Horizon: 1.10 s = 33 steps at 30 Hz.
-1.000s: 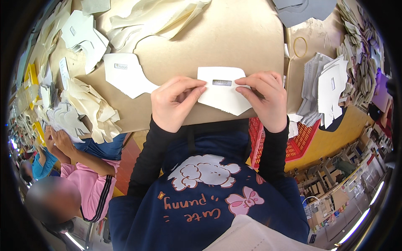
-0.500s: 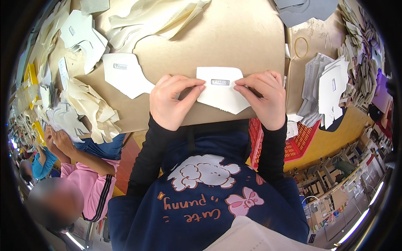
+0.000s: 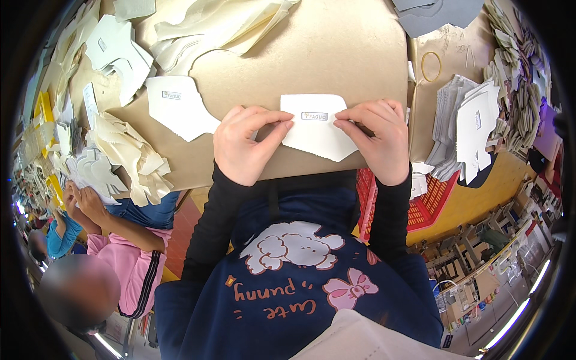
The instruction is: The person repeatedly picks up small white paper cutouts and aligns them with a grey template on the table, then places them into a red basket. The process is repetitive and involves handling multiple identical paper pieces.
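Note:
Between my hands, over the near part of the tan-covered table (image 3: 336, 54), is a white cut piece (image 3: 318, 137) with a small grey rectangular label (image 3: 314, 116) on its face. My left hand (image 3: 245, 144) pinches its left edge between thumb and forefinger. The opposite edge, beside the label, is pinched by my right hand (image 3: 379, 139). One side of the piece has a finely toothed, slanting lower edge. Left of my left hand, a similar labelled white piece (image 3: 179, 114) lies flat on the table, its tip close to my knuckles.
Cream sheets (image 3: 216, 30) and stacked white pieces (image 3: 117, 51) lie at the far left. On the right are a yellow rubber band (image 3: 431, 66), piled white pieces (image 3: 477, 120) and a red crate (image 3: 429, 204) below. A co-worker in a pink top (image 3: 135, 264) sits at left.
Almost nothing differs. The white piece and both hands have shifted very slightly, and the label catches the light differently.

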Each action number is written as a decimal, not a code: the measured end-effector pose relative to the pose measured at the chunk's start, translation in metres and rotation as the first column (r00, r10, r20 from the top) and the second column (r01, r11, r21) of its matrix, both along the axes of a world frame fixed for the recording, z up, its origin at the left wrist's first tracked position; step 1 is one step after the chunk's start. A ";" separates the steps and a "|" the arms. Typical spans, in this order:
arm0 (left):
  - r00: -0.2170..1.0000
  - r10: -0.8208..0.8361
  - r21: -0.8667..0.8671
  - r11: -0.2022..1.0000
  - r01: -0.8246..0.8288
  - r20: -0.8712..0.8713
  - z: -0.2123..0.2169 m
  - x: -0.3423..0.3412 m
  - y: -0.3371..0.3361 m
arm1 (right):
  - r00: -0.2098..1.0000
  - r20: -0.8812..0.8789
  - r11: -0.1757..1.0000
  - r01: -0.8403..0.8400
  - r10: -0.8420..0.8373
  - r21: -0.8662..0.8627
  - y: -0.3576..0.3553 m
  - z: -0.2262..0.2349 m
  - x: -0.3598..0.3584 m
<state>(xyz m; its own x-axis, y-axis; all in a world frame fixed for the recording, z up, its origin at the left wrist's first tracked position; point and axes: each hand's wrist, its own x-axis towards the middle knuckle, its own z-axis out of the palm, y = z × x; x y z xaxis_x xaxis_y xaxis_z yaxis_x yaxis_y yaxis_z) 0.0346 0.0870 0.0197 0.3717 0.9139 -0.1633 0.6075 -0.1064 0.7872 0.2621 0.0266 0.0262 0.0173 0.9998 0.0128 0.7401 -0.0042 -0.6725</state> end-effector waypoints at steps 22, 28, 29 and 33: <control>0.999 -0.018 -0.045 0.999 0.017 -0.033 0.005 0.001 0.001 | 1.000 0.013 1.000 -0.010 0.010 -0.001 0.001 0.000 0.001; 0.999 -0.013 -0.024 1.000 0.013 -0.029 0.003 0.001 0.000 | 1.000 0.014 1.000 -0.011 0.011 -0.014 0.001 -0.001 0.001; 1.000 -0.008 -0.013 1.000 0.007 -0.027 0.002 0.001 0.000 | 1.000 0.014 1.000 -0.011 0.011 -0.016 0.001 -0.001 0.001; 1.000 -0.001 -0.001 1.000 0.001 -0.026 0.001 0.002 0.000 | 1.000 0.012 1.000 -0.008 0.008 -0.022 0.001 0.000 0.001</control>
